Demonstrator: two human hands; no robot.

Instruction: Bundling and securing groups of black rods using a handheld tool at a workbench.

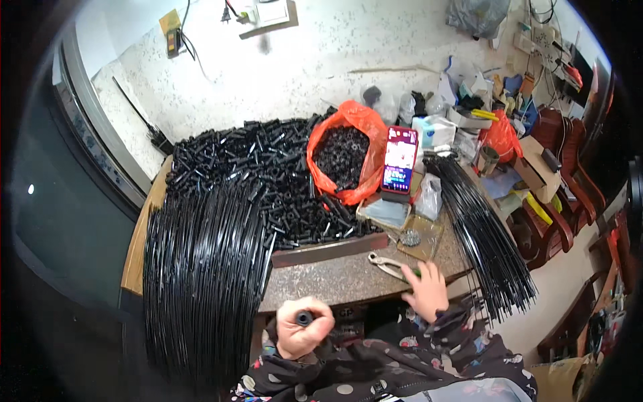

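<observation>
Right at the near side, I have the left hand (295, 338) curled into a closed fist around a black tube (305, 319), just in front of the tabletop (318, 285). The tube's round, hollow end faces up toward my camera, so I read its long axis as running nearly along my line of sight; its lower length is hidden by the fist. That wrap presumably steadies it while leaving the mouth exposed. The right hand (429, 295) is empty as far as I can see, fingers spread wide, near the handles of the pliers (385, 262); I can't tell whether it touches them. The pliers lie with their head toward the left and away, probably put there for easy reach.

Beyond, a brown strip (331, 251) edges the heap of short black tubes (231, 151), seemingly as a fence against rolling. Long black rods (201, 268) lie at the left, lengthwise toward me and hanging past the near edge; a second bundle of rods (479, 234) slants off the right side. Farther back, a phone (400, 161) leans upright, its screen toward the person, beside a red bag (367, 120) gaping open over small black parts (341, 155).
</observation>
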